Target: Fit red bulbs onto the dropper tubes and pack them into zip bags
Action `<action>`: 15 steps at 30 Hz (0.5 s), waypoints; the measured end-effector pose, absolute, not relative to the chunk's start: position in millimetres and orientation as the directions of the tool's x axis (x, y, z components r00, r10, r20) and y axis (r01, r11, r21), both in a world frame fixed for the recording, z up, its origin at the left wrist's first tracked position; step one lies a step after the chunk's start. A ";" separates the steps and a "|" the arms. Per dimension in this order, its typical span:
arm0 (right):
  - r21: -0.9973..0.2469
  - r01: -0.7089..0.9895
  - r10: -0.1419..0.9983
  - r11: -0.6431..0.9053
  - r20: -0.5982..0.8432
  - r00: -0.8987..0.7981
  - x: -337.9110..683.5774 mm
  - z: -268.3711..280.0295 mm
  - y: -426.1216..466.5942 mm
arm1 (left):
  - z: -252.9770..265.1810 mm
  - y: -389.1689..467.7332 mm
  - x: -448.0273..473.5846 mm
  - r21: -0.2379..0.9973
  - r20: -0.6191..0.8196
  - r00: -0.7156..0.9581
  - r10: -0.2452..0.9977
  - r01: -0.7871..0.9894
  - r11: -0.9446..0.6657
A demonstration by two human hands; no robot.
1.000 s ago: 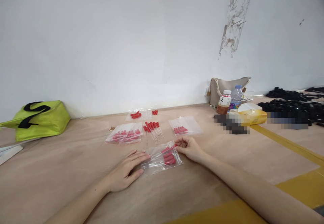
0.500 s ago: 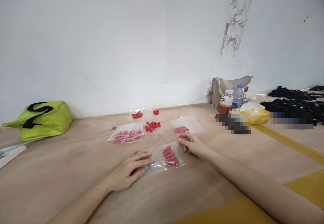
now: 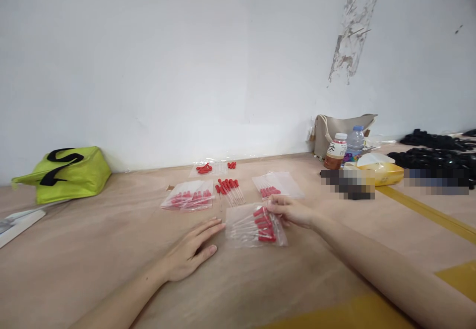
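My right hand (image 3: pixel 291 211) pinches the upper right edge of a clear plastic bag of droppers (image 3: pixel 243 226). Several red bulbs point right inside it, and the thin clear tubes run left. Flat on the table with fingers stretched, my left hand (image 3: pixel 193 250) lies just left of the bag, holding nothing. Loose droppers (image 3: pixel 229 190) with red bulbs lie behind the bag. To their left are filled, overlapping bags (image 3: pixel 186 197). Another bag with red-bulbed droppers (image 3: pixel 280 184) rests beyond my right hand.
Loose red bulbs (image 3: pixel 204 168) lie on plastic near the wall. A lime-green bag (image 3: pixel 76 172) stands at left. Toward the right are a brown drink bottle (image 3: pixel 335 153), a water bottle (image 3: pixel 355 143), a beige bag (image 3: pixel 320 138), a yellow tissue pack (image 3: pixel 388 174) and black items (image 3: pixel 435 163).
My right hand has taken hold of the bag of droppers, which has moved right and partly lifted, away from my left fingertips. My left hand stays nearly in place.
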State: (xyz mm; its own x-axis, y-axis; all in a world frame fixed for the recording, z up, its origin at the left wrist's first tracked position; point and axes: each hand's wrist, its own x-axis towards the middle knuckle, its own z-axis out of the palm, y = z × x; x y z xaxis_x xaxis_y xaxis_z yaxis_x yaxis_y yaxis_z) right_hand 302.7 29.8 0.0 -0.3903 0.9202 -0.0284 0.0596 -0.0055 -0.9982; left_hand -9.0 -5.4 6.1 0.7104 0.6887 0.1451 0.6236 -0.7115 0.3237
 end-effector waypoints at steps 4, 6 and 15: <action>-0.996 -0.093 0.989 -0.017 -0.003 -0.147 333.5 14.8 31.1 | 4.8 -4.3 -8.8 0.323 0.143 0.720 0.679 0.615 -0.720; -0.989 -0.149 0.999 0.019 0.023 -0.026 340.7 21.3 40.1 | 3.8 -3.7 -8.8 0.325 0.147 0.721 0.677 0.611 -0.722; -0.998 -0.061 0.986 -0.036 -0.045 0.158 299.7 6.0 89.3 | 2.9 -4.5 -9.4 0.317 0.160 0.714 0.682 0.617 -0.720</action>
